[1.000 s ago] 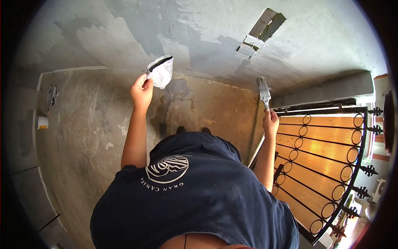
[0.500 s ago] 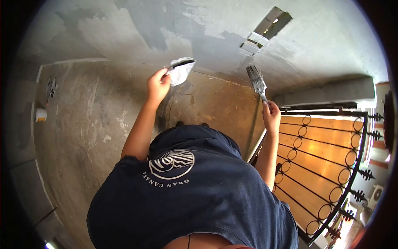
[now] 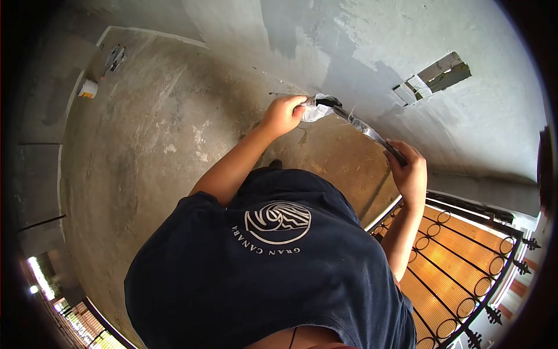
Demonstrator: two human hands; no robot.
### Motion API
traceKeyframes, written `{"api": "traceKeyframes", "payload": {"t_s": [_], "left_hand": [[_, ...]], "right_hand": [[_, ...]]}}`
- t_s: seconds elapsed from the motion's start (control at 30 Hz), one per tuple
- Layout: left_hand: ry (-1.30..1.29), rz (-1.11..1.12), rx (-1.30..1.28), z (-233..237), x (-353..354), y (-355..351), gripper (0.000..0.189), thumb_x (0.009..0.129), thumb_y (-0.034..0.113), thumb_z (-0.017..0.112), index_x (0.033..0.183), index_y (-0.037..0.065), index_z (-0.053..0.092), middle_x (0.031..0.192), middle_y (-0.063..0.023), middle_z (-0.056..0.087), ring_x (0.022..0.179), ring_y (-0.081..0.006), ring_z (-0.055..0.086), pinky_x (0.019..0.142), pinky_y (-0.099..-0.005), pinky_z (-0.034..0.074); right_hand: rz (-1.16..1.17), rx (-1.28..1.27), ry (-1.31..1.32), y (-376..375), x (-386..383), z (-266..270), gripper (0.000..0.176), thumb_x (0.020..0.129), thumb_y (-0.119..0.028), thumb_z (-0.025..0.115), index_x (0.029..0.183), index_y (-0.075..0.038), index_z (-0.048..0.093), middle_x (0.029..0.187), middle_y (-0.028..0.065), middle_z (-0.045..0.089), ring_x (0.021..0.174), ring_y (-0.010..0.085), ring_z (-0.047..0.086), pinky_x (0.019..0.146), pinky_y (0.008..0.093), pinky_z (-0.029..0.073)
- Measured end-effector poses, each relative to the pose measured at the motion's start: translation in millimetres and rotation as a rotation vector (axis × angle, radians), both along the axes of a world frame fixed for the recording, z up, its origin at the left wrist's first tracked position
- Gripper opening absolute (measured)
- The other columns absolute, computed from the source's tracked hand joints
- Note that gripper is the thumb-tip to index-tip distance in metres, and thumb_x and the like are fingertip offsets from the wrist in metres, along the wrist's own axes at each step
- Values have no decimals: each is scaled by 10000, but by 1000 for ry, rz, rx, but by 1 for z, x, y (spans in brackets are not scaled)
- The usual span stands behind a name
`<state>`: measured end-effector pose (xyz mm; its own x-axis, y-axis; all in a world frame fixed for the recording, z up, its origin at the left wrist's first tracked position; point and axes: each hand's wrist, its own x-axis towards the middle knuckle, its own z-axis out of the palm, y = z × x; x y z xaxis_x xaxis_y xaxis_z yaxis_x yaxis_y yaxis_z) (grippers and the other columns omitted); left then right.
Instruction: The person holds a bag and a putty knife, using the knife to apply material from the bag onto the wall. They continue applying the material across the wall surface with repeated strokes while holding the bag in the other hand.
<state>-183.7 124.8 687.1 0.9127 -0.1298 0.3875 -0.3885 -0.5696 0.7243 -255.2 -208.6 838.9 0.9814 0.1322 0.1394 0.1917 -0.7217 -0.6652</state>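
My left hand (image 3: 283,115) is closed around the edge of a small white pouch-like paint container (image 3: 317,113) with a dark opening. My right hand (image 3: 408,168) grips the handle of a grey-smeared paintbrush (image 3: 367,131). The brush slants up to the left, and its bristle end is at the container's mouth; the bristles are mostly hidden there. Both hands are held out in front of my body, close to a wall (image 3: 360,52) with uneven patches of grey paint.
A rectangular opening (image 3: 452,71) with torn white edges is in the wall. On the right stands a black iron gate (image 3: 450,250) with orange panelling. A white bucket (image 3: 88,88) with an orange label sits on the stained concrete floor (image 3: 133,145), near some grey items (image 3: 115,58).
The paintbrush has swung from pointing up, apart from the container, to meeting its mouth. My view has turned, so the wall opening and bucket appear further right.
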Motion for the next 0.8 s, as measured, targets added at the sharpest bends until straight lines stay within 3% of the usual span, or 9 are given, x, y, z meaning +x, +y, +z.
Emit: {"api": "traceKeyframes", "payload": {"t_s": [0.17,0.33,0.4,0.5,0.63,0.8], "left_hand": [[-37,-8,25,3,-4,-8,254,862,67,724,1106,1,714,1030,-192,740,883,-338,727,740,-372,571],[-111,-37,-46,7,-4,-18,251,851,45,654,1098,22,691,965,-183,715,835,-387,686,715,-425,548],[-12,-2,35,9,-5,-15,274,864,79,729,1124,-4,711,1039,-199,741,835,-290,741,679,-342,574],[-93,-4,-19,0,-2,-14,282,870,87,735,1136,-4,710,1034,-204,742,770,-255,736,632,-323,565],[-34,-9,-6,0,-1,-14,295,874,83,735,1154,-3,707,1039,-201,742,734,-248,725,626,-319,560],[-66,-61,22,2,4,-22,292,875,81,731,1154,-2,708,1057,-198,741,771,-261,733,637,-325,565]], "right_hand": [[111,-72,-22,7,10,3,220,838,-86,772,1054,-60,735,924,153,719,746,280,697,682,357,533],[162,-117,92,3,13,9,218,843,-61,774,1051,-18,726,910,166,737,787,227,731,716,318,543],[118,-100,59,-7,11,7,221,832,-82,780,1042,-40,731,889,158,725,738,249,699,685,337,527],[18,-73,46,-18,6,13,224,827,-113,792,1036,-60,735,873,150,717,683,261,667,648,345,509],[-79,-62,-23,-20,-2,22,226,838,-133,797,1044,-61,739,892,144,727,678,251,666,643,334,509],[-19,-38,-60,-13,-4,22,233,826,-136,797,1043,-76,738,874,131,716,676,256,655,643,354,510]]}}
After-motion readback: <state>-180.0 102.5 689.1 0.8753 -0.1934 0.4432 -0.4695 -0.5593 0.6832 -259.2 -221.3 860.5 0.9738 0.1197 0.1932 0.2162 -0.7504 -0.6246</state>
